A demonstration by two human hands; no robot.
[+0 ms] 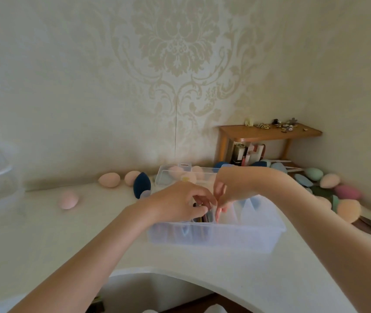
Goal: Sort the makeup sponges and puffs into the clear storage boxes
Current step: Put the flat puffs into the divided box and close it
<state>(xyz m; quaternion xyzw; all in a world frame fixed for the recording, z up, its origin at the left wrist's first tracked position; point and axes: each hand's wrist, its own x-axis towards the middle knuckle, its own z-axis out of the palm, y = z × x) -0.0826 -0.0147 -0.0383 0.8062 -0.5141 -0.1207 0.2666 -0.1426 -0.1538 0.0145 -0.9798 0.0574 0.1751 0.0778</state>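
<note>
Near clear box sits at the desk front edge, partly filled: flat pale and blue puffs stand upright on its right side, darker flat pieces in the middle. Both hands are over the box. Left hand has fingers curled, pinching a thin dark piece at the middle stack. Right hand has fingers pointing down into the box, touching the stack; can't tell if it grips anything.

Behind them, second clear box with lid up holds a few pink sponges.

Still loose: pink sponge far left, two more by the wall, navy sponge next to the rear box, and a big mixed pile of green, pink and orange ones on the right. Wooden shelf at the back.

Estimate: under half done; most egg sponges not boxed.
</note>
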